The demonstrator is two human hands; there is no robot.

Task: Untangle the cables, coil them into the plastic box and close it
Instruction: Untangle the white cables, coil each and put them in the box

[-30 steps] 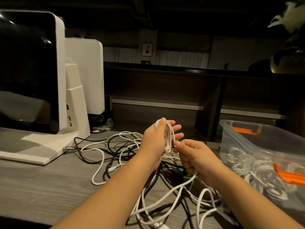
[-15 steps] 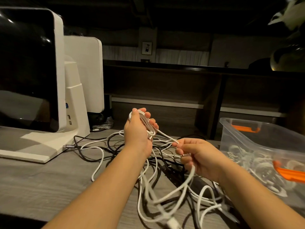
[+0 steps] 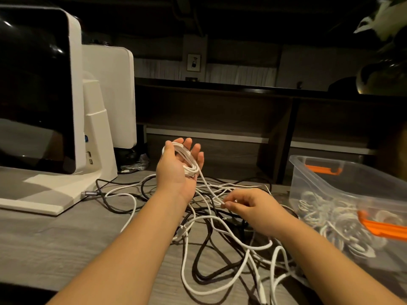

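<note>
The left hand point(image 3: 178, 166) has turned palm-up, fingers now straight under the white coil point(image 3: 186, 158); the right hand point(image 3: 248, 208) pinches the trailing cable point(image 3: 211, 190) lower, ready for another loop.

Shop or café service counter, dimly lit. Evidence: white point-of-sale terminal point(image 3: 37, 89) with a dark screen at 10 o'clock, a second white screen point(image 3: 110, 93) back to back behind it; grey wood-grain counter point(image 3: 44, 238) underneath; dark open shelving point(image 3: 220, 111) at 12 o'clock; small framed picture point(image 3: 193, 62) on the far wall; dark round vase point(image 3: 383, 78) with foliage at 2 o'clock.
</note>
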